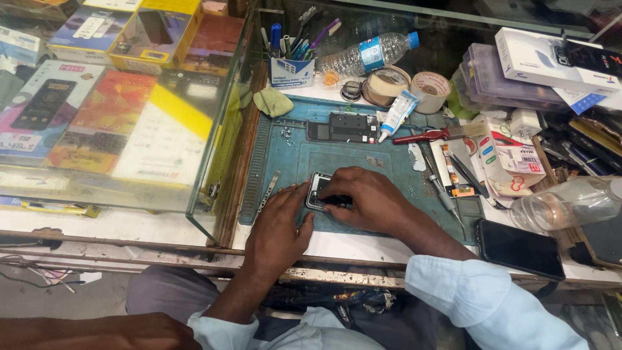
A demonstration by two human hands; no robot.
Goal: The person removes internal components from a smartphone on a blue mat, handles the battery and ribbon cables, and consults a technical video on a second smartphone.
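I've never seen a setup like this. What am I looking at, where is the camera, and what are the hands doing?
There is no machine: one camera on a person's head looks down at their own bare hands. The left hand and right hand both press on a small opened phone lying on a blue mat. Around it lie a glue tube, red pliers, tape rolls, a water bottle, a pen cup and a black phone. A glass case of boxes stands at the left.

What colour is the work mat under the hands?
Teal blue-green, shown in the head view: the work mat lies under the left hand and right hand.
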